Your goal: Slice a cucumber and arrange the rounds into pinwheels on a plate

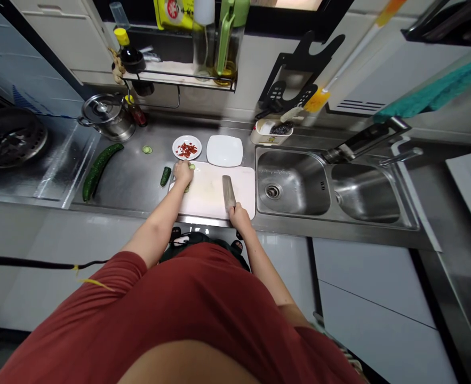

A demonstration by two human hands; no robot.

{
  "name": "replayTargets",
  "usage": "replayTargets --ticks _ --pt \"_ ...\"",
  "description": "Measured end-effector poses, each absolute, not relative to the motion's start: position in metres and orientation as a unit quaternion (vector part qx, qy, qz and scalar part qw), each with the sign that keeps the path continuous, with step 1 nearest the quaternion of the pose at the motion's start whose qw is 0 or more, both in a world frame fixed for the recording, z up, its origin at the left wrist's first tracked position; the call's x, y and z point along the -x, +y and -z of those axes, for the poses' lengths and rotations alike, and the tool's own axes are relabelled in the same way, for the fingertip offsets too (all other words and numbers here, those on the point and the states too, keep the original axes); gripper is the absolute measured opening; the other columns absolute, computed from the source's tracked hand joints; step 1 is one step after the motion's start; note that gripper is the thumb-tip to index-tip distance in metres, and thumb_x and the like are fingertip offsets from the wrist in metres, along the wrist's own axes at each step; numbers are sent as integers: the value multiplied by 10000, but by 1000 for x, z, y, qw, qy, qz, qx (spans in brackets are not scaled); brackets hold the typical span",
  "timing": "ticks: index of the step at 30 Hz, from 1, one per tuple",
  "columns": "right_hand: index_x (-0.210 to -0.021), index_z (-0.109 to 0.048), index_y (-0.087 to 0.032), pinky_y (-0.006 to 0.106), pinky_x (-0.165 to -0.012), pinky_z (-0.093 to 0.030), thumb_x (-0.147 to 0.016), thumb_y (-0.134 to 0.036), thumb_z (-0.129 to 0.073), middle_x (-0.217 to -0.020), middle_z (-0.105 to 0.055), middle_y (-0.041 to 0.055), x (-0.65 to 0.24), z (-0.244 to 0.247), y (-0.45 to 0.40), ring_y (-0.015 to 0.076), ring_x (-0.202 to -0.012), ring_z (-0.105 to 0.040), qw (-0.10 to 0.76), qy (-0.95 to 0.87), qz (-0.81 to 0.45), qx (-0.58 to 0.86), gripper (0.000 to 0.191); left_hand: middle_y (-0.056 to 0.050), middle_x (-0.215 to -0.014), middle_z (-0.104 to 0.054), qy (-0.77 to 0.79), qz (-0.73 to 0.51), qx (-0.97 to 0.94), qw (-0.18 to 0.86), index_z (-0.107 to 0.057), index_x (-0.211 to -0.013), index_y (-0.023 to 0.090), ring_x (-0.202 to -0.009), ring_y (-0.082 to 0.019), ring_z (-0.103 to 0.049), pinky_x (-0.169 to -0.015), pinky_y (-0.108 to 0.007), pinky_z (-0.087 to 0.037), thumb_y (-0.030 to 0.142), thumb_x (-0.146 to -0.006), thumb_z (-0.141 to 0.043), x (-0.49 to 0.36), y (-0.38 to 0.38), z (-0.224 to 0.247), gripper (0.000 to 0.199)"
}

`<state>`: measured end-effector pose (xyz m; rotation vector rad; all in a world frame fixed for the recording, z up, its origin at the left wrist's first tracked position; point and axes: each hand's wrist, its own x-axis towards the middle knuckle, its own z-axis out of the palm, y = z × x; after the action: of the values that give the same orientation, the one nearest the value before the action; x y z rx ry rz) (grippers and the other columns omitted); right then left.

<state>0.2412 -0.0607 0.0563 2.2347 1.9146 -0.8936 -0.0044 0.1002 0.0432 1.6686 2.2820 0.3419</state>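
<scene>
My right hand grips the handle of a broad kitchen knife, whose blade lies over the right part of a white cutting board and points away from me. At the board's left edge, my left hand is closed over cucumber slices, with green bits showing on either side of it. Its fingertips are mostly hidden. Just left of that hand lies a short cucumber piece on the steel counter. Behind the board sit a round plate with chopped red pieces and a bare white square plate.
A whole cucumber and a cut end lie to the left, near a lidded steel pot and a sauce bottle. A double sink adjoins the board on the right. A bottle rack hangs above.
</scene>
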Motion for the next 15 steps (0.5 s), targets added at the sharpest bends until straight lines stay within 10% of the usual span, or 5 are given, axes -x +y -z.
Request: replayTargets --ticks 15 --pt "-1134 -480 -143 305 -757 -420 -986 -311 -307 -993 -667 156 -242 -61 -59 268 -945 -631 24 616 299 -728 283 -26 -853 -698 679 -189 -630 326 -698 -1020 179 -756 -148 -595 -726 -246 -442 222 -785 -550 -2 101 -43 281"
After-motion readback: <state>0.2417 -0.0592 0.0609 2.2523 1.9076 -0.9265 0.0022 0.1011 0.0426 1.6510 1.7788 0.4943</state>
